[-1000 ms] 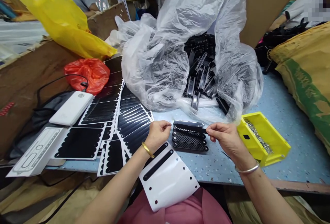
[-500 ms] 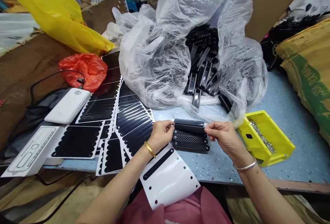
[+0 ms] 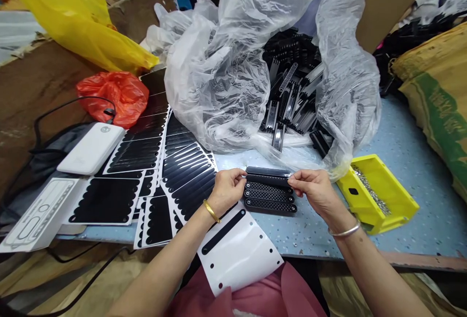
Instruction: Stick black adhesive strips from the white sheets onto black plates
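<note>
A thin black adhesive strip is stretched between my two hands, just over a row of black plastic bars on the table. My left hand, with a gold bangle at the wrist, pinches its left end. At its right end the fingers of my right hand are pressed together on it. Nearest me lie textured black bars with a small round spot at each end. A smooth glossy black bar lies at the far side of the row. Beneath my left forearm is a white backing sheet with one black strip left on it.
Sheets of black strips fan out on the left, near a white power bank and a red plastic bag. A clear plastic bag of black bars stands behind. At right is a yellow bin of small metal parts.
The view has shifted slightly. Both hands stay at the ends of the black strip, with hardly any movement.
</note>
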Available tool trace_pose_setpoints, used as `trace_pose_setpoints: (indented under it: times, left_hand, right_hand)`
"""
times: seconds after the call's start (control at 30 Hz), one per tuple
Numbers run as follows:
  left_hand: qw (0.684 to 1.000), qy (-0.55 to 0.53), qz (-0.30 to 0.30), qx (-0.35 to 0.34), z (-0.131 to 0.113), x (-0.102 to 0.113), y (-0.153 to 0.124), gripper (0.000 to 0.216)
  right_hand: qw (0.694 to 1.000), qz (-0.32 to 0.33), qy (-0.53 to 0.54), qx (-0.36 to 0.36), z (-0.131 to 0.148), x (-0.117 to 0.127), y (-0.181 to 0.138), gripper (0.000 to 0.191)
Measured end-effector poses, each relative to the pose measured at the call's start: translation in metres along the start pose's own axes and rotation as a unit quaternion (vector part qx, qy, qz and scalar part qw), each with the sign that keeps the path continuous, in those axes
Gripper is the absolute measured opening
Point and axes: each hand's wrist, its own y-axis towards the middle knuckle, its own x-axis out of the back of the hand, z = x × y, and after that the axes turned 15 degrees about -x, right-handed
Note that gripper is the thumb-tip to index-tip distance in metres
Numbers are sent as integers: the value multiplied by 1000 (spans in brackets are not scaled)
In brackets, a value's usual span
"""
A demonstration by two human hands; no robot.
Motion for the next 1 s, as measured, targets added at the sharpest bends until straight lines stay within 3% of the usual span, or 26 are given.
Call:
trace_pose_setpoints:
  times: [0.3,1.0]
  left_hand:
    - [999,24,2,-30,-2,2,2,21]
    - [1000,1,7,-9,2,1,5,18]
  right_hand:
    - [1000,-4,-8,-4,0,-1,3,17]
    - [1000,14,-12,-8,0,1,9,18]
